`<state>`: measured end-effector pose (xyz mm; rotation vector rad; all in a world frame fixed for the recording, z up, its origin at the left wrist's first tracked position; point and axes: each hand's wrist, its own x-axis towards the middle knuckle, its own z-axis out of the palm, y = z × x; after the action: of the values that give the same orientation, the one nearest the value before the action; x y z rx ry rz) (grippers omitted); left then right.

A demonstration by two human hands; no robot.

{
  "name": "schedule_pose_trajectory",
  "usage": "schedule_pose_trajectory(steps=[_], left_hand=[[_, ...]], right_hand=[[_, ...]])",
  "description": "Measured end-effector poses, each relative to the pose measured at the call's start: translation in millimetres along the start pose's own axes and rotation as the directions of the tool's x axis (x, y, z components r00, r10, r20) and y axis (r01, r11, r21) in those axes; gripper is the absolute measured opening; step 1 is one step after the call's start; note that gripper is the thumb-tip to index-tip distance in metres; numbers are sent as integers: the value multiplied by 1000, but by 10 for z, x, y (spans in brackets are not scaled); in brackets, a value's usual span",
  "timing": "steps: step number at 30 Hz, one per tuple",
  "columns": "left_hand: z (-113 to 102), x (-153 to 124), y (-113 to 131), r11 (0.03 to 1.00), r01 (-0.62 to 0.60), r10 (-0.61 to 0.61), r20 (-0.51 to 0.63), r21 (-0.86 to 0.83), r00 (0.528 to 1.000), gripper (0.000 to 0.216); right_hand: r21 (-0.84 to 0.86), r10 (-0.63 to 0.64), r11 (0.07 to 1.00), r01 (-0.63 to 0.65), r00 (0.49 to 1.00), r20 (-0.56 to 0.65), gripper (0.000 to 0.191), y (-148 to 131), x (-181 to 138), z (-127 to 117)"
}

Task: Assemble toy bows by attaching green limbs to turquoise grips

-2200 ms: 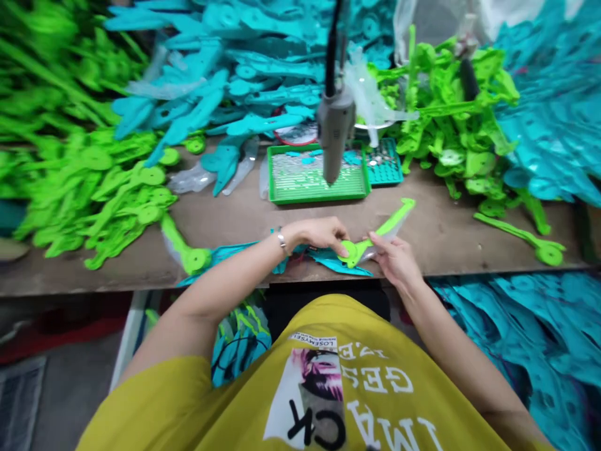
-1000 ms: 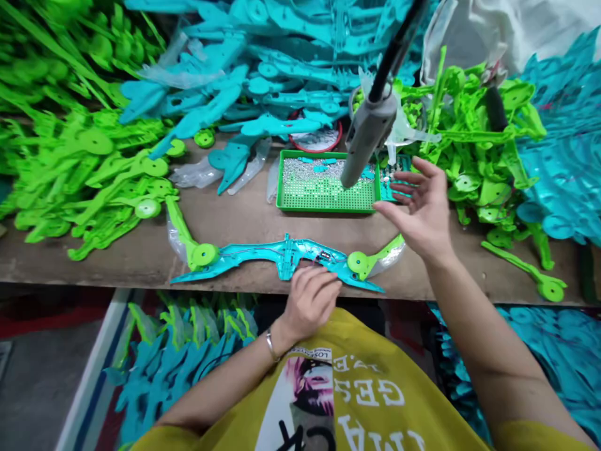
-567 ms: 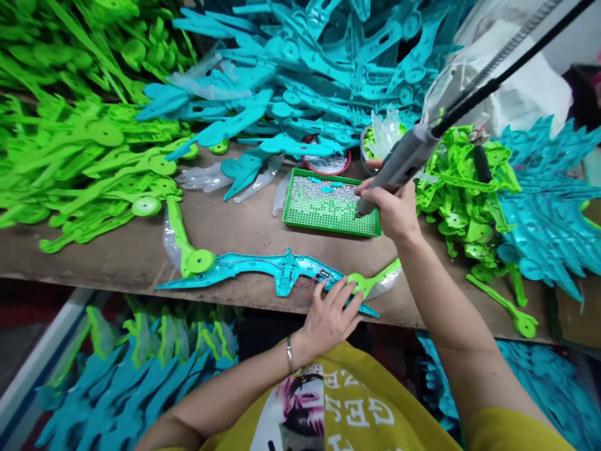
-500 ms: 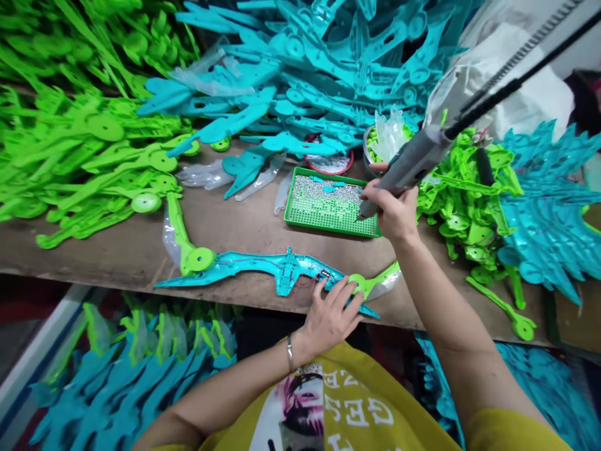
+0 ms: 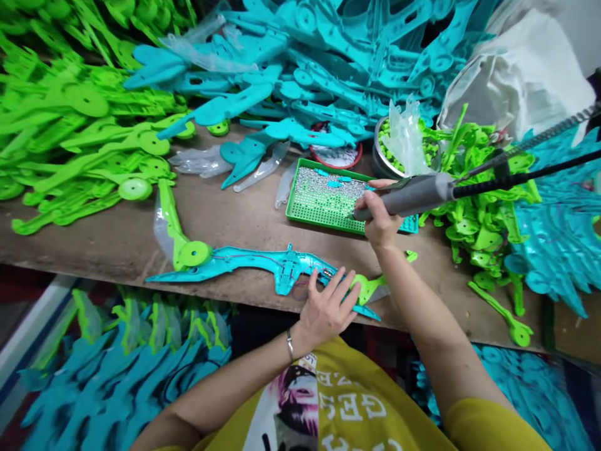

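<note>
My right hand [image 5: 382, 222] is wrapped round a grey electric screwdriver [image 5: 413, 197], which lies nearly level with its tip over the green perforated tray [image 5: 293, 216]. Small silvery screws [image 5: 307, 181] and a few blue pieces are in that tray. My left hand [image 5: 328, 307] rests with fingers spread on the right part of a blue plastic bow-shaped shell [image 5: 253, 260]. Thin wires run along the shell's open inside. A green arm with a round disc [image 5: 195, 254] sits at its left end, and another green arm [image 5: 369, 288] at its right, partly behind my hand and forearm.
Green parts [image 5: 84, 138] are heaped at the left, blue shells [image 5: 328, 62] at the back. A bowl of small green pieces [image 5: 378, 147] stands behind the tray. More green parts [image 5: 469, 219] lie at the right. Blue assemblies [image 5: 94, 369] hang below the table's front edge.
My right hand has lowered the screwdriver, which now lies flatter, its tip a little further left over the tray. My left hand stays on the shell. The view has shifted slightly.
</note>
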<state>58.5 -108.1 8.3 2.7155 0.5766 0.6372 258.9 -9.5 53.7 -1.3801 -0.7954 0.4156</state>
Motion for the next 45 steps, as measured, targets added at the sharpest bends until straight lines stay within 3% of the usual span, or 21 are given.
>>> schedule_pose_trajectory(steps=[5,13,19,23,26,32,45], left_hand=[[23,13,2,1000,-13,14,-19,26,1000,41],[26,36,-24,997,-51,50,19,56,999,44],[31,57,-34,999,-46,46,4,22,999,47],[38,60,-26,999,-45,45,9,-5,999,47],[39,64,-20,999,-43,43,19,-8,999,49],[27,68,-18,999,-47,47,27,-12,999,48],[5,87,-13,999,-49,50,18,-12,999,46]], right_hand=[[80,-103,992,102,995,2,29,73,15,2],[75,-110,991,106,992,57,24,35,70,63],[106,-167,981,165,986,9,23,-437,-115,-197],[136,-127,984,118,990,59,20,-837,-525,-501],[165,-46,986,33,996,79,17,-972,-877,-661],[126,86,988,-92,995,56,21,-874,-1299,-810],[27,81,996,-85,991,110,17,-696,-1370,-858]])
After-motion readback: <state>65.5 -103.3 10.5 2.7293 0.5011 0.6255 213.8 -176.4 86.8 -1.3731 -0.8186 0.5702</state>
